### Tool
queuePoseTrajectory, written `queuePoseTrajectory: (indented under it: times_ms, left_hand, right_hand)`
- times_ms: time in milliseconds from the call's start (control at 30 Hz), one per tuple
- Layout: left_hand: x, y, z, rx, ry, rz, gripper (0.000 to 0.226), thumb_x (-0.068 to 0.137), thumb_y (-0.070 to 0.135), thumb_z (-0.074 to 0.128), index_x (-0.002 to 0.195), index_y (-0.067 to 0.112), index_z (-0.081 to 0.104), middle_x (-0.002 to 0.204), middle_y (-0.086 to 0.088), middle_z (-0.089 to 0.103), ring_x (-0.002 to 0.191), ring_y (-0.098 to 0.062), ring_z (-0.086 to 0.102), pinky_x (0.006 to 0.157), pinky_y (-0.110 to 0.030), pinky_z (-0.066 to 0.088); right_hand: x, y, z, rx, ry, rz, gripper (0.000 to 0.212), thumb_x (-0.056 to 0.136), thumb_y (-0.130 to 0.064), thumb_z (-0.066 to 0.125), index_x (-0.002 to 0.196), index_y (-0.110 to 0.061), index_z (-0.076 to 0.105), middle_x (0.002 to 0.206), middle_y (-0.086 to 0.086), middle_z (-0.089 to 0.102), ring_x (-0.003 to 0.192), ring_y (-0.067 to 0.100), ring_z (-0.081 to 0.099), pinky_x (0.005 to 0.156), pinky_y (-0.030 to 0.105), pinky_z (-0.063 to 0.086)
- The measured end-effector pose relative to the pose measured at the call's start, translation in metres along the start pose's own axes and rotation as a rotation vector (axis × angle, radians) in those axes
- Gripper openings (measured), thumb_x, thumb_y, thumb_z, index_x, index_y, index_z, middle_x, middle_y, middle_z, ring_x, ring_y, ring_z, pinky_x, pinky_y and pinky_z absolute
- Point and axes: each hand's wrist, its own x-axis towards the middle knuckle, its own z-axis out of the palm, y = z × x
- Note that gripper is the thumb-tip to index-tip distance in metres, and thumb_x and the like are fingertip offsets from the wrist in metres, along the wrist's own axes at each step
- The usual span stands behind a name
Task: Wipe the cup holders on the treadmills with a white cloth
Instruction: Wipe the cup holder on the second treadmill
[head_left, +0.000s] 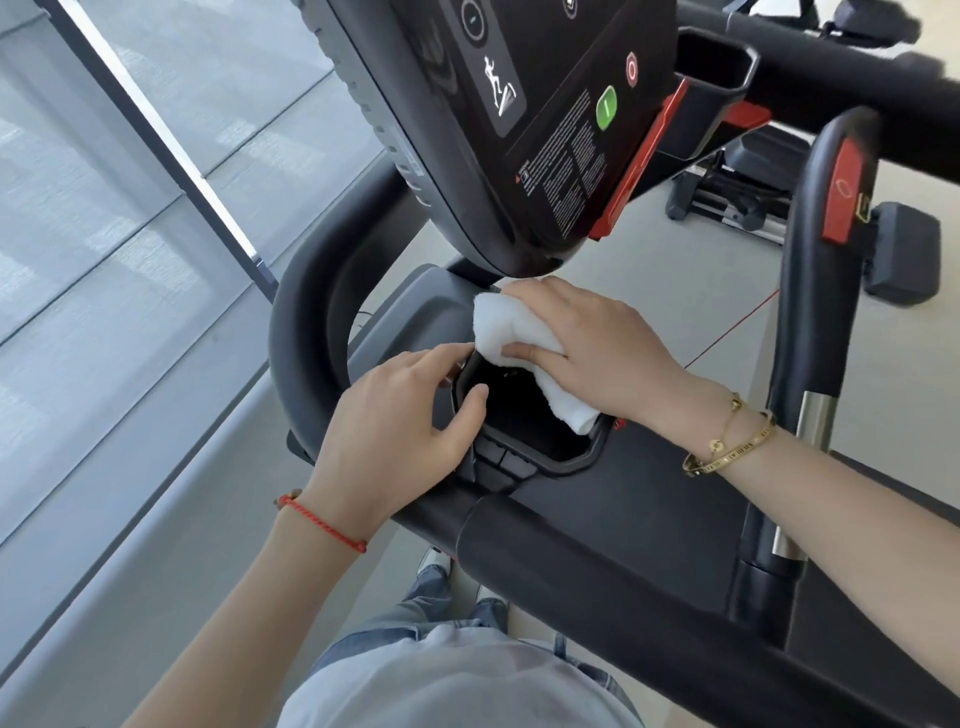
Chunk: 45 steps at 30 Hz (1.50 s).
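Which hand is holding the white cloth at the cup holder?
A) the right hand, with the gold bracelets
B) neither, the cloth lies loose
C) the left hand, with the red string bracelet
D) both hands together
A: the right hand grips the white cloth at the cup holder edge, while the left hand only rests on the rim.

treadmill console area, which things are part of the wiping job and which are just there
Part of the job: white cloth, cup holder, right hand gripping the cloth, left hand on the holder's rim.

Just there: control panel, second cup holder, red cord.
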Motion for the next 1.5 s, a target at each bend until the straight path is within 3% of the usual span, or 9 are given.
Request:
queuePoseTrajectory:
  times_ms: [200, 333, 500, 600, 900, 1100, 1233, 1333, 1500]
  left_hand:
    - [0.022, -0.001, 0.004, -0.009, -0.074, 0.052, 0.045, 0.096, 0.032, 0.054, 0.141, 0.029, 0.051, 0.117, 0.009, 0.067, 0.105, -0.014, 0.062, 0.078, -0.03, 0.051]
    - [0.04, -0.002, 0.006, -0.039, -0.1, 0.103, 0.049, 0.091, 0.036, 0.046, 0.138, 0.027, 0.054, 0.112, 0.008, 0.067, 0.101, -0.013, 0.062, 0.085, -0.038, 0.054]
    - [0.059, -0.006, 0.006, -0.064, -0.13, 0.174, 0.026, 0.092, 0.032, 0.052, 0.114, 0.022, 0.062, 0.089, 0.008, 0.063, 0.081, -0.013, 0.06, 0.072, -0.04, 0.054]
    - [0.066, -0.008, 0.007, -0.088, -0.163, 0.205, 0.041, 0.089, 0.038, 0.048, 0.125, 0.024, 0.061, 0.103, 0.01, 0.066, 0.089, -0.01, 0.062, 0.079, -0.037, 0.056]
    - [0.081, -0.012, 0.009, -0.124, -0.272, 0.291, 0.041, 0.095, 0.029, 0.055, 0.136, 0.027, 0.055, 0.118, 0.009, 0.065, 0.098, -0.011, 0.061, 0.084, -0.035, 0.055]
    - [0.084, -0.015, 0.015, -0.184, -0.298, 0.336, 0.043, 0.095, 0.022, 0.055, 0.138, 0.026, 0.052, 0.124, 0.007, 0.063, 0.099, -0.013, 0.062, 0.088, -0.037, 0.055]
    - [0.083, -0.016, 0.016, -0.222, -0.302, 0.334, 0.042, 0.095, 0.02, 0.055, 0.137, 0.024, 0.053, 0.117, 0.006, 0.064, 0.089, -0.005, 0.058, 0.085, -0.019, 0.048]
    - [0.082, -0.016, 0.017, -0.249, -0.318, 0.322, 0.041, 0.095, 0.019, 0.054, 0.137, 0.023, 0.053, 0.108, 0.01, 0.061, 0.083, -0.009, 0.061, 0.079, -0.012, 0.046]
    - [0.083, -0.015, 0.018, -0.25, -0.312, 0.323, 0.039, 0.095, 0.014, 0.055, 0.134, 0.019, 0.055, 0.098, 0.008, 0.059, 0.072, -0.02, 0.064, 0.073, -0.015, 0.045]
  right_hand:
    - [-0.03, 0.007, -0.011, 0.021, -0.042, 0.302, 0.037, 0.097, -0.051, 0.044, 0.118, -0.021, 0.047, 0.094, -0.003, 0.056, 0.088, 0.029, 0.056, 0.072, 0.037, 0.039]
    - [-0.016, 0.004, -0.013, 0.023, -0.108, 0.308, 0.036, 0.097, -0.051, 0.045, 0.107, -0.017, 0.046, 0.079, -0.004, 0.05, 0.078, 0.027, 0.054, 0.064, 0.036, 0.037]
    - [0.006, -0.003, -0.012, 0.114, -0.124, 0.295, 0.032, 0.096, -0.051, 0.049, 0.106, -0.021, 0.048, 0.078, -0.009, 0.052, 0.076, 0.021, 0.054, 0.063, 0.036, 0.039]
    - [-0.013, -0.005, -0.011, 0.166, -0.038, 0.411, 0.023, 0.096, -0.049, 0.049, 0.097, -0.027, 0.042, 0.068, -0.016, 0.042, 0.069, 0.016, 0.045, 0.06, 0.033, 0.029]
    - [-0.054, -0.036, 0.001, 0.432, 0.139, 0.804, 0.035, 0.098, -0.041, 0.049, 0.123, -0.019, 0.038, 0.105, -0.003, 0.05, 0.093, 0.02, 0.049, 0.074, 0.037, 0.04]
    - [-0.035, -0.023, -0.008, 0.544, 0.101, 0.878, 0.028, 0.094, -0.037, 0.06, 0.112, -0.023, 0.043, 0.089, -0.009, 0.05, 0.081, 0.013, 0.049, 0.059, 0.021, 0.033]
    - [-0.048, -0.038, -0.003, 0.681, 0.184, 1.006, 0.036, 0.096, -0.035, 0.057, 0.123, -0.023, 0.037, 0.104, -0.005, 0.051, 0.088, 0.014, 0.051, 0.061, 0.019, 0.036]
    - [-0.062, -0.059, 0.005, 0.713, 0.197, 1.088, 0.035, 0.097, -0.032, 0.054, 0.112, -0.027, 0.022, 0.097, -0.009, 0.047, 0.082, 0.002, 0.048, 0.057, 0.02, 0.036]
    - [-0.071, -0.077, 0.005, 0.691, 0.19, 1.127, 0.031, 0.098, -0.032, 0.05, 0.106, -0.023, 0.021, 0.096, -0.001, 0.049, 0.08, 0.004, 0.05, 0.057, 0.023, 0.036]
